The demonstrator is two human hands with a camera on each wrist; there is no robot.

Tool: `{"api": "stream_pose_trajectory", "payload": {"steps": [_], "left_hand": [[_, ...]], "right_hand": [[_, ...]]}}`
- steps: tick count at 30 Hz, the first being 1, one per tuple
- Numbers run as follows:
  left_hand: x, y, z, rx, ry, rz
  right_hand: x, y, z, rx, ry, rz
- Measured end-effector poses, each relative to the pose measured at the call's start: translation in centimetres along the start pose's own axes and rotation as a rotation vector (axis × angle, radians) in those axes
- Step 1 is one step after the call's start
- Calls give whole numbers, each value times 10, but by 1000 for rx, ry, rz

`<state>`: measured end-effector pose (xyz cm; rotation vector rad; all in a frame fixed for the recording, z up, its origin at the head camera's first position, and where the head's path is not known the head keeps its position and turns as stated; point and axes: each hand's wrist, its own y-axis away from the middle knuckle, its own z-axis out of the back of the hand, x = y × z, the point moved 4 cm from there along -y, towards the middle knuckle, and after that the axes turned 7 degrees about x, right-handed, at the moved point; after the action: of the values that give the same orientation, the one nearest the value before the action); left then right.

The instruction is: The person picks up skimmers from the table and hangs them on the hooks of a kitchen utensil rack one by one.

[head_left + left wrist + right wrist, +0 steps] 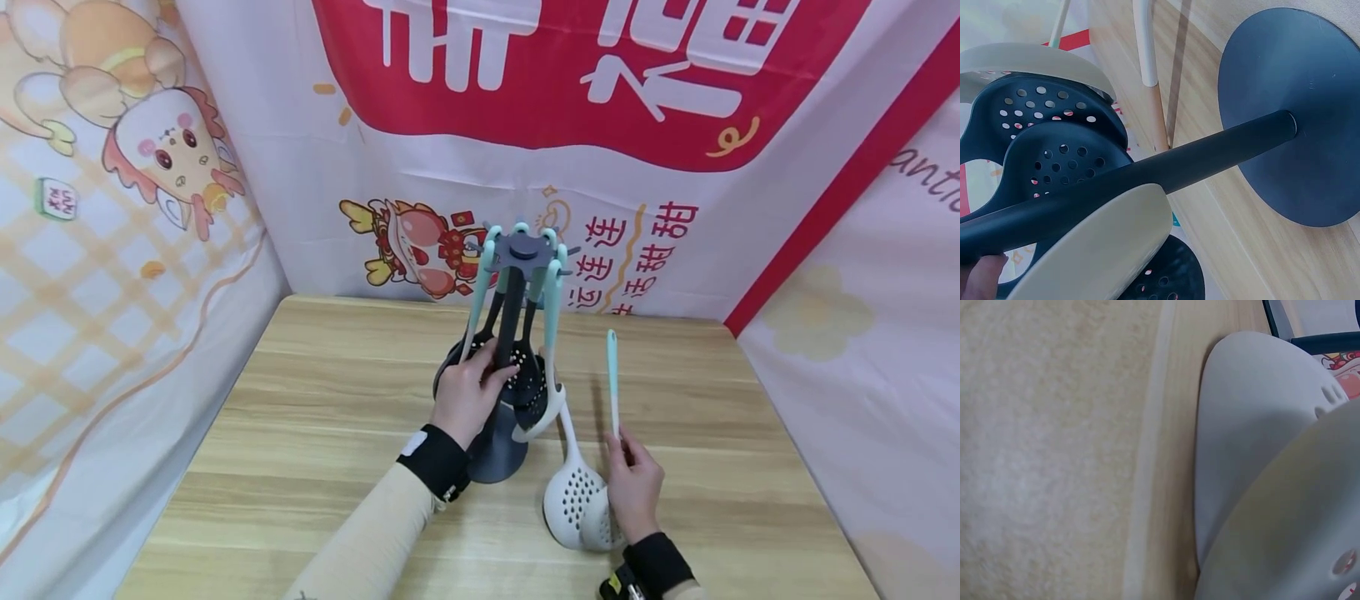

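My left hand (pixel 467 396) grips the dark post (pixel 1222 150) of a standing utensil rack, below its hooked top (pixel 522 248). Black perforated utensils (pixel 1066 156) and white ones with mint handles (pixel 553 308) hang around the post. The rack's round dark base (pixel 1297 75) shows beneath. To the right, my right hand (pixel 636 487) holds a white slotted spoon (pixel 1285 512) by its handle, mint end (pixel 612 358) pointing away. Its head overlaps a white skimmer (pixel 566 504) lying on the table, whose handle runs back toward the rack. Neither wrist view shows my right hand.
Everything stands on a wood-grain table (pixel 315 417). Behind it hangs a white and red printed cloth (pixel 315 225), close beyond the rack. More patterned cloth (pixel 97 333) borders the left side, and white cloth (pixel 847 417) borders the right.
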<state>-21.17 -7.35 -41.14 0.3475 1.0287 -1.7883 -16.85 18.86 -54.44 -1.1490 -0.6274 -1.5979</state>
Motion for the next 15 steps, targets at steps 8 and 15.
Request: {"api": "stream_pose_trajectory", "payload": {"steps": [8, 15], "left_hand": [[-1, 0, 1, -22, -24, 18], [-2, 1, -1, -43, -24, 17]], "right_hand": [[1, 2, 3, -56, -76, 86], [14, 14, 8, -63, -106, 173]]}}
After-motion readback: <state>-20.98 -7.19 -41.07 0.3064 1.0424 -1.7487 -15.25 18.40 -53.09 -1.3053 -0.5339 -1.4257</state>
